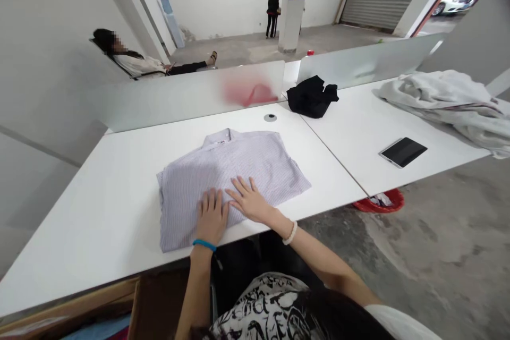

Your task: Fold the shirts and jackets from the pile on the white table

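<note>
Flat on the cloth: on my remote feed, the wearer's left hand [211, 217], ringed by a blue wristband [204, 245], and right hand [249, 201], with a white beaded bracelet [290, 234], press palm-down, fingers spread, pinching nothing. The two hands lie just beside each other on a folded pale lilac striped shirt [231, 180], which sits directly beneath both palms, its collar [217, 138] lying ahead of the fingertips and its near edge just behind the left hand, close to the edge of a white table [99, 223].

Ahead of the right hand, past the collar, a round cable grommet [270, 117] is set in the tabletop. Farther ahead and to the right of the grip lies a crumpled black garment [312, 96]. Well right of the right hand are a dark tablet [403, 152] and a heaped grey-white cloth [442, 101], on a second white table [358, 138]. A red basin [378, 201] sits on the concrete floor beyond the right hand, below the table edge. Far ahead of the grip, beyond a frosted partition [187, 96], one person [131, 58] reclines in a chair and another [273, 9] stands by a pillar [292, 5].
</note>
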A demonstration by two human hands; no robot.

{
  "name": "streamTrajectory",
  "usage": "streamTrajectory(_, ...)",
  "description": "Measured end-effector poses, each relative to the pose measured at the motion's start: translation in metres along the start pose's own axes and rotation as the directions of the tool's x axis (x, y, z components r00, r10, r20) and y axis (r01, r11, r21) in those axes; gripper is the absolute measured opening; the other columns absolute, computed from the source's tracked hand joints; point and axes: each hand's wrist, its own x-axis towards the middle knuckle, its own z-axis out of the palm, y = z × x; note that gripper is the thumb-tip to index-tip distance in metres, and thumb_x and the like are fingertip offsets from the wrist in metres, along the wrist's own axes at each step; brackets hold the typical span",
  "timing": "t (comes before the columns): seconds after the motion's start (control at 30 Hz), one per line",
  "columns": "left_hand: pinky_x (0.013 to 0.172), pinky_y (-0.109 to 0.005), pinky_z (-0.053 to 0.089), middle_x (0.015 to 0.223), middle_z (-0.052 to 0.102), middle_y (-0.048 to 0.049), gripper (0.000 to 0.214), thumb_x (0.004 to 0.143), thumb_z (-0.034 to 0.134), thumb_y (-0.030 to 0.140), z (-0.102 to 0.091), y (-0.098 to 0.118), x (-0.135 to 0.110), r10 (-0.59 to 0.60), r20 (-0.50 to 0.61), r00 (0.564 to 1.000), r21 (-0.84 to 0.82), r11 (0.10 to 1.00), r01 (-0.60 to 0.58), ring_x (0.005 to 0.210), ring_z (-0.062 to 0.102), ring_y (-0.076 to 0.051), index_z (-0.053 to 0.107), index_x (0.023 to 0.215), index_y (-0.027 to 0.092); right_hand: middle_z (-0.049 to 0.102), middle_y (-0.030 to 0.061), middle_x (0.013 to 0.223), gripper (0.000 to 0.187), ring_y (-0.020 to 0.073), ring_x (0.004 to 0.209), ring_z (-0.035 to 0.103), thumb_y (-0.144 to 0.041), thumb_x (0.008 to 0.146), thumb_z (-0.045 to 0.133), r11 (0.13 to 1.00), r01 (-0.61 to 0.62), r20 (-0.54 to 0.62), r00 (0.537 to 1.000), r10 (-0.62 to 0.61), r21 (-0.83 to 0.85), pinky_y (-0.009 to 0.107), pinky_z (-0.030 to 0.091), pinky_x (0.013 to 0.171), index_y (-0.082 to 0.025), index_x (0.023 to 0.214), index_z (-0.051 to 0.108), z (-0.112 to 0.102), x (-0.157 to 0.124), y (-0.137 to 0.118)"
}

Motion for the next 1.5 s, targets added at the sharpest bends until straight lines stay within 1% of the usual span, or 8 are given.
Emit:
streamTrajectory(0.1, 0.11, -0.06, 0.016, 0.151, 0.027, -0.0156, 0.059, 0.094, 0.024, 0.041, 0.003, -0.02, -0.009, -0.095, 0.014, 0.995, 0.082, 0.992, 0.094, 0.14, 0.019, -0.032, 0.033, 0.143, 0.01, 0.031, 0.0107, 0.15, 0.048, 0.03, 0.14, 0.022, -0.045, 0.097, 0.033, 0.999, -0.035, 0.039, 0.999, 0.035, -0.001, 0.059, 0.018, 0.109, -0.026, 0.14, 0.04, 0.005, -0.015, 0.015)
streamTrajectory(0.27, 0.108, -0.063, 0.015, 0.15, 0.029, -0.0159, 0.059, 0.093, 0.023, 0.04, -0.004, -0.052, -0.022, -0.189, -0.068, 0.98, 0.116, 0.974, 0.196, 0.139, 0.02, -0.035, 0.034, 0.142, 0.008, 0.041, 0.0148, 0.143, 0.045, 0.0282, 0.134, 0.034, -0.034, 0.096, 0.036, 0.952, -0.306, -0.039, 0.951, 0.306, 0.007, 0.049, 0.027, 0.108, -0.015, 0.136, 0.046, -0.028, -0.055, 0.096)
streamTrajectory(0.4, 0.109, -0.062, 0.014, 0.147, 0.033, -0.0186, 0.059, 0.093, 0.023, 0.038, -0.005, -0.036, -0.014, -0.16, -0.135, 0.978, 0.102, 0.979, 0.174, 0.14, 0.016, -0.037, 0.041, 0.138, 0.004, 0.058, 0.0206, 0.118, 0.041, 0.028, 0.112, 0.053, -0.031, 0.096, 0.037, 0.76, -0.65, -0.224, 0.741, 0.632, -0.005, 0.041, 0.042, 0.092, -0.007, 0.125, 0.055, -0.058, -0.091, 0.123)
streamTrajectory(0.53, 0.112, -0.057, 0.014, 0.148, 0.034, -0.0124, 0.058, 0.094, 0.023, 0.042, -0.007, 0.0, 0.025, 0.064, -0.041, 0.997, 0.018, 0.998, -0.063, 0.14, 0.021, -0.032, 0.037, 0.142, 0.011, 0.064, 0.0174, 0.096, 0.043, 0.027, 0.092, 0.06, -0.039, 0.097, 0.033, 0.6, -0.792, -0.04, 0.607, 0.794, -0.111, 0.036, 0.043, 0.077, -0.009, 0.115, 0.059, -0.068, -0.099, 0.116)
streamTrajectory(0.8, 0.111, -0.05, 0.021, 0.146, 0.037, -0.0152, 0.055, 0.093, 0.031, 0.039, -0.001, 0.024, 0.153, 0.219, 0.125, 0.968, -0.011, 0.976, -0.219, 0.136, 0.029, -0.03, 0.042, 0.137, 0.009, 0.063, 0.0151, 0.099, 0.024, 0.0264, 0.094, 0.057, -0.031, 0.092, 0.046, 0.66, -0.742, 0.119, 0.649, 0.752, -0.121, 0.031, 0.038, 0.074, -0.011, 0.099, 0.056, -0.065, -0.084, 0.11)
streamTrajectory(1.0, 0.112, -0.051, 0.015, 0.148, 0.035, -0.0132, 0.052, 0.093, 0.03, 0.04, 0.019, 0.007, 0.177, 0.056, 0.023, 0.998, -0.014, 0.998, -0.056, 0.139, 0.025, -0.026, 0.044, 0.135, 0.014, 0.059, 0.0028, 0.071, 0.017, 0.0171, 0.064, 0.056, -0.032, 0.09, 0.039, 0.569, -0.75, 0.091, 0.628, 0.773, 0.336, 0.026, 0.036, 0.059, -0.019, 0.083, 0.049, -0.067, -0.105, 0.108)
streamTrajectory(1.23, 0.105, -0.047, 0.028, 0.144, 0.042, -0.0116, 0.06, 0.089, 0.032, 0.054, 0.025, 0.045, 0.145, 0.196, 0.036, 0.98, 0.07, 0.978, -0.198, 0.133, 0.034, -0.028, 0.046, 0.135, 0.018, 0.037, -0.0098, 0.048, 0.032, 0.0075, 0.04, 0.032, -0.051, 0.076, 0.059, 0.098, -0.597, 0.183, 0.392, 0.902, 0.796, 0.019, 0.023, 0.038, -0.021, 0.077, 0.047, -0.08, -0.169, 0.094)
streamTrajectory(1.5, 0.104, -0.05, 0.027, 0.145, 0.04, -0.0086, 0.058, 0.089, 0.032, 0.053, 0.03, 0.067, 0.151, 0.216, -0.038, 0.976, 0.06, 0.975, -0.214, 0.124, 0.039, -0.031, 0.047, 0.134, 0.02, 0.056, -0.0051, 0.066, 0.041, 0.0093, 0.053, 0.053, -0.051, 0.063, 0.073, -0.307, -0.015, 0.305, 0.16, 0.939, 0.952, 0.022, 0.046, 0.05, -0.02, 0.084, 0.056, -0.054, -0.2, 0.05)
